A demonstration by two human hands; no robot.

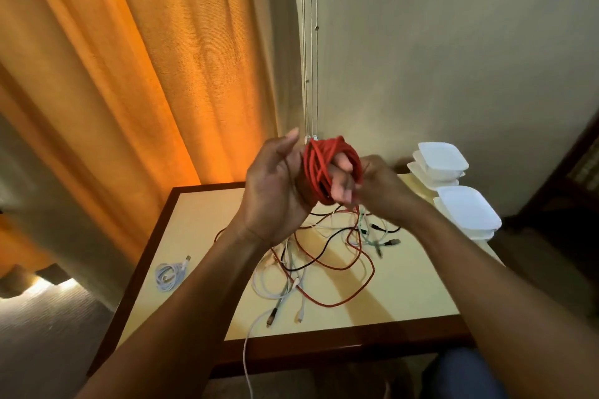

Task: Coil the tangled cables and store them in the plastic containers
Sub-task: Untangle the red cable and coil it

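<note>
Red coil (pixel 325 168) upright, seemingly (right hand (pixel 377 186) gripping)

You have the tangled cables (pixel 324 256) mid-table (pixel 405 295), one coiled cable (pixel 168 275) to their left, stacked plastic containers (pixel 466 209) at the far right corner.

A red cable coil (pixel 319 172) above tangled cables (pixel 324 264); containers (pixel 466 210) stacked nearby.

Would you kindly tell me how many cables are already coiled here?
2: a red coil held in the left hand and right hand above the table, and a pale coil lying near the table's left edge. Others might hide in the tangle.
</note>
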